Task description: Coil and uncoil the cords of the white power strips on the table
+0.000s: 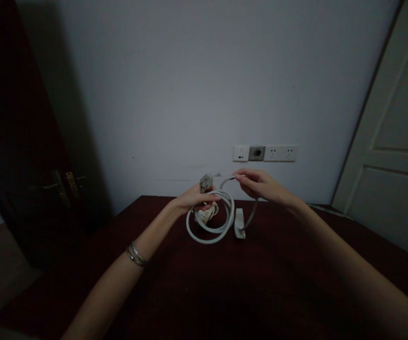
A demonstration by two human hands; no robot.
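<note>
A looped white power cord (209,242) hangs from my left hand (193,197), whose fingers are closed around the coils. The cord's grey plug (206,182) sticks up just above that hand. My right hand (256,183) pinches a stretch of the same cord, higher and to the right of the loops. From there the cord drops to a white power strip (239,223), which is seen nearly end-on above or on the dark red table (204,293). Behind the coils is a cream-coloured bundle (207,213) with thin cable, partly hidden.
On the pale wall (189,94) behind the table is a row of sockets (281,153) with a grey plate (256,153) among them. A dark door with a metal handle (61,188) is at the left. A white panelled door (395,156) stands at the right.
</note>
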